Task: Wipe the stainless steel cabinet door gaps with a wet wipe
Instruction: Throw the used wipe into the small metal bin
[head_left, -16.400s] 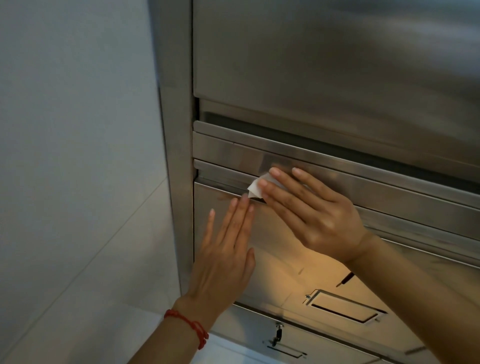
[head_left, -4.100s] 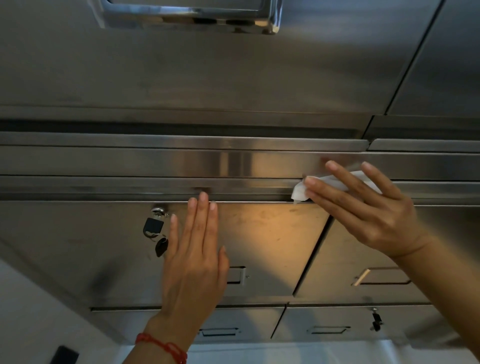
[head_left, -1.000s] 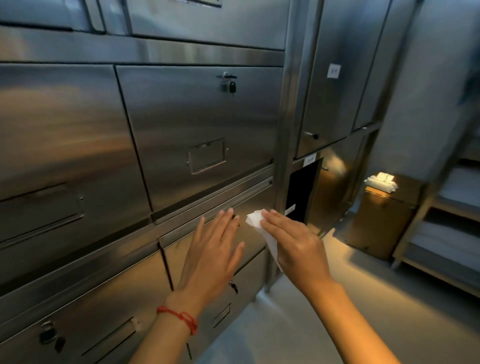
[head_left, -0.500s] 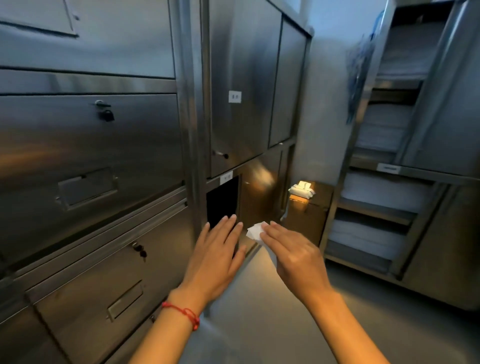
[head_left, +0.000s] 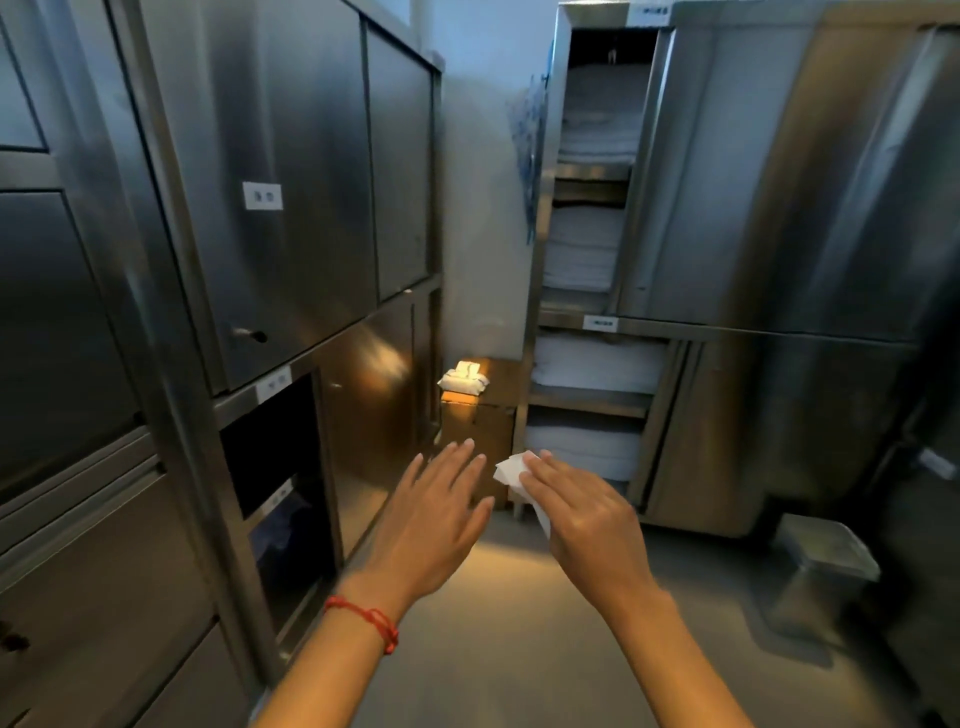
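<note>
Standing at far left, steel cabinet doors (head_left: 291, 171) line the aisle, touched by neither hand. Left hand (head_left: 434, 525), red string bracelet (head_left: 363, 621) on wrist, hangs in mid-air with fingers straight and spread, holding nothing. Just right of it, right hand (head_left: 582, 514) pinches white wet wipe (head_left: 511, 470), wipe poking past fingertips. Behind, wipes pack (head_left: 464, 378) on a box (head_left: 480, 426); folded towels (head_left: 587, 249) on open shelves; steel bin (head_left: 826, 571) far right.

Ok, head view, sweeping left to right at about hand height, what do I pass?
Steel cabinet doors → dark open compartment → left hand → wet wipe → right hand → small steel bin. The wipes pack sits farther back, between the hands.
</note>
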